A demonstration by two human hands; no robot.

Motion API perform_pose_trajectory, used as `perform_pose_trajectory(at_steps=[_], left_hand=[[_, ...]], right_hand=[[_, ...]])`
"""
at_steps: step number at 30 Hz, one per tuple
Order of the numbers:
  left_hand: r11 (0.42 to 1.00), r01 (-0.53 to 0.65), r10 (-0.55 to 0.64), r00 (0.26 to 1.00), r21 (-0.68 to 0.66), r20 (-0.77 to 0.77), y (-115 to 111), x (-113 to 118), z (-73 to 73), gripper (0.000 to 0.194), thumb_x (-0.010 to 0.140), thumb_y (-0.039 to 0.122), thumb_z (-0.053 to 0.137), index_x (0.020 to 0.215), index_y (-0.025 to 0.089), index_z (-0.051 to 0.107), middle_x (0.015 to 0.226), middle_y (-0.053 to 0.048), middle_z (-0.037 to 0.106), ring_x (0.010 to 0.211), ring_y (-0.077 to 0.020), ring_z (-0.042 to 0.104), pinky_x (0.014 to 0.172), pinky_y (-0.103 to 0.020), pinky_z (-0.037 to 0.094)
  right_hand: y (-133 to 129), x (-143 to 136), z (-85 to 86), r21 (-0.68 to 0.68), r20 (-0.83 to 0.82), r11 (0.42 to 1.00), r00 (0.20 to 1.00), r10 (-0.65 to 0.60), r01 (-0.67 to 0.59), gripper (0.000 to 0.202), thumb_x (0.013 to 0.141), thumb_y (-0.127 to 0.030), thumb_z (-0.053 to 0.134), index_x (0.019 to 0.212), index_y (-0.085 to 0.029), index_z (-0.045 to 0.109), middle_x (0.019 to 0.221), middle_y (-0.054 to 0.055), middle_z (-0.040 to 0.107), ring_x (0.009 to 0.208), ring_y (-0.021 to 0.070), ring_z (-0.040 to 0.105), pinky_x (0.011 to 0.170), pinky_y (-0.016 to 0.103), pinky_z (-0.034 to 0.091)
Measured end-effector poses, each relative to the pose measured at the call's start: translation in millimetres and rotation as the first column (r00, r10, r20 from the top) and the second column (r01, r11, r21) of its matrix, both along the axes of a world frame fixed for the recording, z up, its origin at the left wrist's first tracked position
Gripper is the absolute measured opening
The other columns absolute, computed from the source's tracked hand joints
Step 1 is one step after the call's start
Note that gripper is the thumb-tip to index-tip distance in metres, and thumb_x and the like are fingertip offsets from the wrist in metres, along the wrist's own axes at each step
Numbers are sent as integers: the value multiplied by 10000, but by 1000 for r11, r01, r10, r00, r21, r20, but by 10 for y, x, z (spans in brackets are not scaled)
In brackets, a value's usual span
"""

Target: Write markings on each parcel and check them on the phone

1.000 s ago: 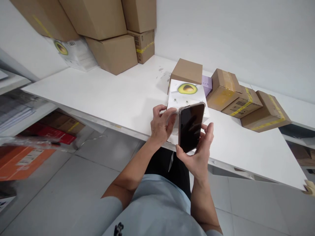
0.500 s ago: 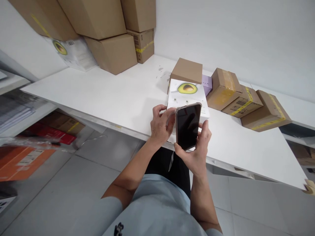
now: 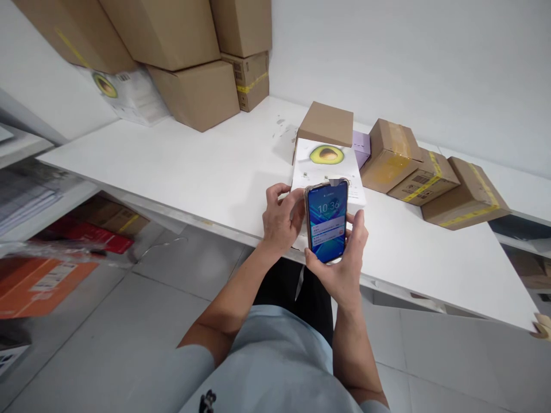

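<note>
While the right hand (image 3: 342,272) pinches the phone (image 3: 326,223) (lit, reading 10:36) at the white box's (image 3: 306,156) near end, the left hand (image 3: 280,222) curls by the phone's left edge; whether gripping, I cannot tell.

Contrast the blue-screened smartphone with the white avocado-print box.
The blue-screened smartphone, held in the right hand, is smaller than the white avocado-print box, which rests on the white table. The phone's screen glows; the box's top is printed. Both look rectangular.
</note>
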State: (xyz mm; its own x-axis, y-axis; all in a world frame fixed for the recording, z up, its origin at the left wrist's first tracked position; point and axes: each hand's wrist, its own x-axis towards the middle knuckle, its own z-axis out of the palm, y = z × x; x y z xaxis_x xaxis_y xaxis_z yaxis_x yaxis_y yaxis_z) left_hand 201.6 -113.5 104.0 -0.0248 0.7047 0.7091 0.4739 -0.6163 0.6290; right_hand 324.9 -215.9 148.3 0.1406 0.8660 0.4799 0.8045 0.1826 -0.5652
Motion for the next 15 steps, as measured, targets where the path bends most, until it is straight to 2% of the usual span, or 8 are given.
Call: perform_pose_trajectory(at_steps=[15], left_hand=[[1000,-10,10,1000,-3,-12,12,5,-21,237,1022,350,451,1232,270,528,1145,-70,459,1103,-201,545,801,-313,557]], right_hand=[[24,-24,1,-2,23,999,999,-33,33,1138,731,-351,728,1610,-304,7,1441,148,362,1361,326,392,988,540,519]])
